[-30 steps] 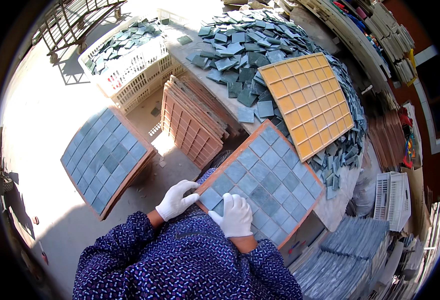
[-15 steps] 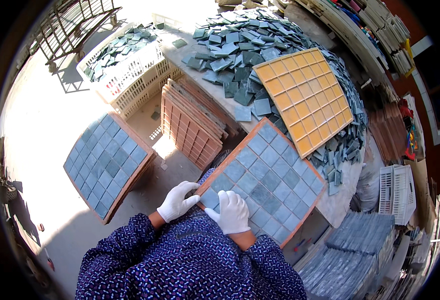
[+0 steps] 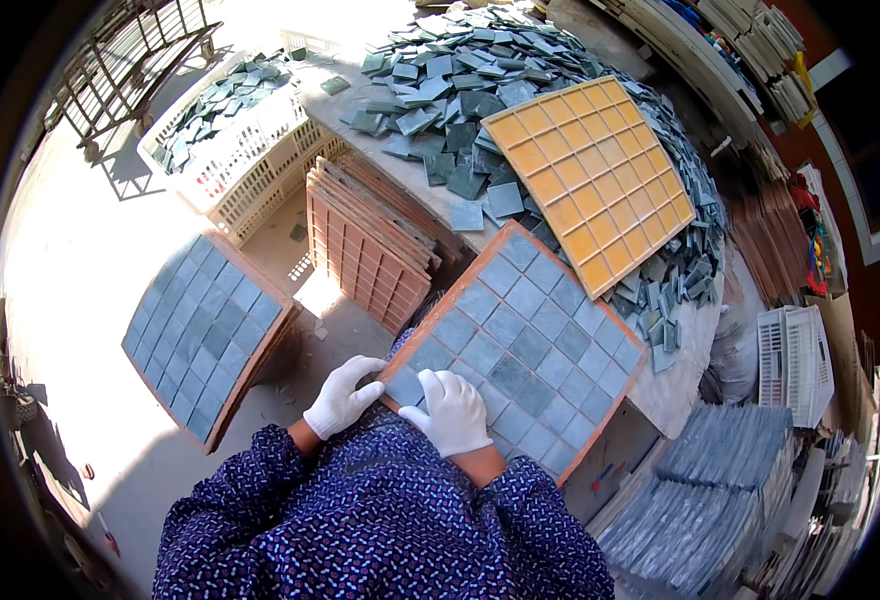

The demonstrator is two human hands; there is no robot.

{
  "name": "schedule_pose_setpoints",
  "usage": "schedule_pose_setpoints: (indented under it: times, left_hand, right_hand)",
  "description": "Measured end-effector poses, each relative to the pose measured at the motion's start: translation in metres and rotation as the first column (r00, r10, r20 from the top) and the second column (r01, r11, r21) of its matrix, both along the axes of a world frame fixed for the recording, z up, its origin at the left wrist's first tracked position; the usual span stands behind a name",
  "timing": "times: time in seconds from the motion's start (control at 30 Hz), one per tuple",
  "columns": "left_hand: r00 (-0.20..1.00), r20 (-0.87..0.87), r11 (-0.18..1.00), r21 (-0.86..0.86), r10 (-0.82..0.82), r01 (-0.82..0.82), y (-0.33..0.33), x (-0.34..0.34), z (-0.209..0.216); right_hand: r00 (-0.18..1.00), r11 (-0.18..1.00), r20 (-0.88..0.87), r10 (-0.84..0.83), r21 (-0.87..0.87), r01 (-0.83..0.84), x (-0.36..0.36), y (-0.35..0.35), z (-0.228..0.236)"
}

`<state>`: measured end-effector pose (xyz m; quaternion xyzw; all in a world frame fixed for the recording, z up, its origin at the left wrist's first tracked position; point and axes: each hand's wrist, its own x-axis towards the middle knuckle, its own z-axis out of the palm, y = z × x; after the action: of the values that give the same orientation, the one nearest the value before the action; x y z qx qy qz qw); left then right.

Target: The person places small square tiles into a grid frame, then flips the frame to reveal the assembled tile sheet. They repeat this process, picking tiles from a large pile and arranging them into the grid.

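A brown-red tray (image 3: 513,352) with a grid of blue-grey square tiles lies tilted in front of me at the table's near edge. At its near-left corner my left hand (image 3: 343,398), in a white glove, closes its fingers and thumb on the rim. Beside it my right hand (image 3: 452,412), gloved too, rests bent over the tiles along the near edge, fingers pressed together. Its fingertips seem to be on one tile, partly hidden by the hand. A yellow grid tray (image 3: 590,180), with no tiles in its cells, rests on a heap of loose tiles (image 3: 440,130) beyond.
To the left stands a stack of trays topped by a tiled one (image 3: 200,340). Brown grid trays (image 3: 360,250) lean together near a white crate (image 3: 260,150) holding tiles. Bundled tile stacks (image 3: 710,500) and a white basket (image 3: 795,365) are on the right. A metal cart (image 3: 125,75) stands far left.
The whole view has shifted slightly, so most things sit a little farther left. Both hands stay at the same corner and edge of the tiled tray.
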<state>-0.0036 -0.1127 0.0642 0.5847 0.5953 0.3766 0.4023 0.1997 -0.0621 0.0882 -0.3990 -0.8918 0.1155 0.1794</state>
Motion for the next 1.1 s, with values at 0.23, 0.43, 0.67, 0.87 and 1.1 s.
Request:
schedule_pose_setpoints:
  times: [0.23, 0.43, 0.67, 0.87, 1.1]
  left_hand:
    - [0.955, -0.295, 0.988, -0.153, -0.04, -0.006, 0.014, 0.02, 0.018]
    - [0.93, -0.359, 0.97, -0.245, -0.083, -0.008, 0.023, 0.032, 0.026]
    - [0.628, -0.762, 0.872, 0.193, -0.156, 0.451, 0.028, 0.049, 0.041]
    - [0.538, -0.802, 0.802, 0.133, -0.258, 0.582, 0.05, 0.063, 0.034]
    - [0.574, -0.808, 0.936, 0.291, 0.13, 0.197, 0.095, 0.057, 0.016]
  right_hand:
    - [0.845, 0.703, -0.191, -0.499, -0.66, 0.266, 0.044, 0.024, 0.028]
    - [0.929, 0.906, -0.182, -0.323, -0.341, 0.249, 0.06, 0.004, 0.032]
    - [0.761, 0.788, -0.254, -0.597, -0.362, 0.497, 0.128, 0.006, 0.042]
    - [0.517, 0.604, -0.318, -0.795, -0.334, 0.723, 0.192, -0.023, 0.021]
    - [0.454, 0.377, -0.082, -0.887, -0.695, 0.612, 0.201, -0.075, -0.007]
